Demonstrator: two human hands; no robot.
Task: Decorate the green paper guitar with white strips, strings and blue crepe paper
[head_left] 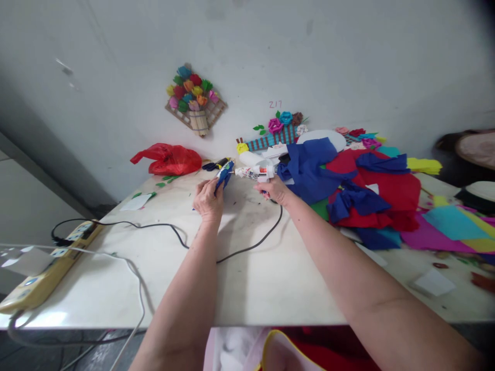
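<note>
My right hand (273,189) grips a white hot glue gun (253,173) by its handle, its nozzle pointing left. Glue residue and coloured bits seem to coat the front of the gun. In my left hand (209,200) is a small blue craft piece (225,174) with some white and green on it, held up and tilted. The nozzle tip meets or nearly meets this piece; I cannot tell if they touch. A black cord (266,236) trails from the gun across the table under my left forearm. My left fingers partly cover the blue piece.
Left on the table (166,288) lies a yellowish power strip (73,252) with cables. Behind sit a red plastic bag (170,158) and scissors (216,165). Blue fabric or paper (309,170) and red sheets (402,190) pile up at right. A flower decoration (195,98) hangs on the wall.
</note>
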